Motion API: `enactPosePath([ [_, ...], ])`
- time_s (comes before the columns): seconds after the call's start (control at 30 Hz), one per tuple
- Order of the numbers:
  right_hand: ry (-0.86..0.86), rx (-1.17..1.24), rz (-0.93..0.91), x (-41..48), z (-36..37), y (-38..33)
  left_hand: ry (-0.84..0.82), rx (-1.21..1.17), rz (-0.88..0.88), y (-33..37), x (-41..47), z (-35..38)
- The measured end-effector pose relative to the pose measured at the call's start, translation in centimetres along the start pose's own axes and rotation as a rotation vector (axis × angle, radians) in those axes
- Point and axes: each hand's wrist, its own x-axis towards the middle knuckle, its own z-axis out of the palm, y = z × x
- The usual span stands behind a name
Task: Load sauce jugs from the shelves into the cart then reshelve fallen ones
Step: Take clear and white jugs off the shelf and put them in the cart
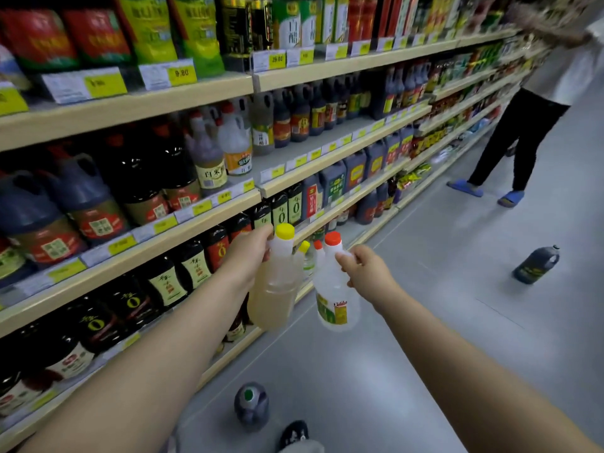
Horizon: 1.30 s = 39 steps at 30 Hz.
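Note:
My left hand (253, 253) grips the neck of a pale yellow jug with a yellow cap (276, 289), held upright in front of the lower shelves. Just to its right, my right hand (364, 268) holds a clear jug with an orange cap (336, 299) by its handle. Both jugs hang in the air above the floor, close together. Behind them, two more capped jugs (310, 256) stand on a low shelf. A dark jug with a green cap (251, 405) stands on the floor near my foot. Another dark jug (536, 264) stands on the floor at the right.
Long shelves (183, 230) packed with dark sauce jugs and bottles run along the left, with price tags on their edges. A person in dark trousers and blue slippers (510, 142) stands far up the aisle at the right. Grey floor (425, 322) stretches ahead. No cart is in view.

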Motion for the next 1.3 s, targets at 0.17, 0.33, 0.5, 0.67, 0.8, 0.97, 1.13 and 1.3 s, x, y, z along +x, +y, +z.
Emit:
enactPosePath([
  [0.17,-0.111,0.099,0.070,7.3,-1.0,-1.8,0.031,-0.025,0.013,2.9,6.1,2.8],
  [0.33,-0.140,0.211,0.047,14.6,-2.2,-4.0,0.075,-0.082,0.008,5.4,11.4,4.6],
  [0.5,-0.164,0.242,-0.025,21.6,-3.5,-6.1,0.143,-0.075,-0.017,6.7,15.6,6.4],
  [0.67,-0.270,0.163,-0.178,27.4,-4.8,-7.8,0.269,-0.161,-0.022,7.7,18.6,8.7],
  [0.8,-0.341,0.147,-0.265,31.0,-5.8,-9.4,0.361,-0.225,-0.026,8.7,20.0,10.2],
  [0.97,-0.434,0.243,-0.304,34.1,-6.4,-10.9,0.463,-0.282,-0.012,9.3,21.4,10.7],
  [1.13,-0.456,0.281,-0.460,35.7,-5.9,-13.1,0.493,-0.298,-0.046,9.6,22.5,9.9],
  [1.3,-0.422,0.347,-0.606,36.7,-3.4,-14.9,0.526,-0.294,-0.031,9.7,23.9,8.1],
])
